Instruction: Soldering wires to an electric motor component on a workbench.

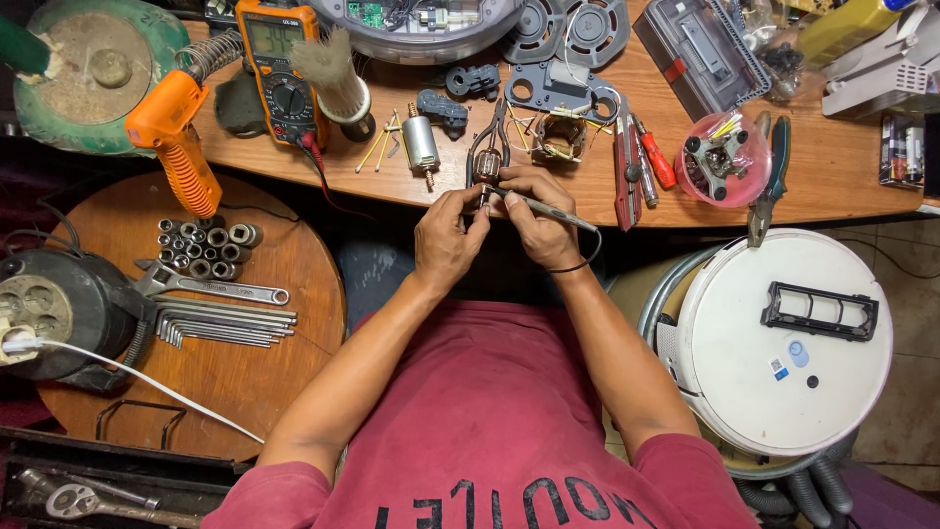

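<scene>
From the head view I see both forearms angled inward, meeting at the edge of the wooden bench [842, 176]. My left hand [446, 240] pinches a small motor armature [486, 167], upright. My right hand [534, 220] grips a slim soldering iron [548, 208], its length running right to left, tip at the armature. A round side table [284, 294] carries sockets and wrenches.

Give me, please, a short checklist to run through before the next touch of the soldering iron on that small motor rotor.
1. Rotor held firm in left hand: ok.
2. Soldering iron steady in right hand: ok.
3. Tip meeting the rotor: cannot tell, fingers hide it.
4. Iron's cable free of the wrist: not ok, it loops around it.
5. Pliers clear of the work: not ok, right behind the rotor.
6. Multimeter within reach: ok.
</scene>
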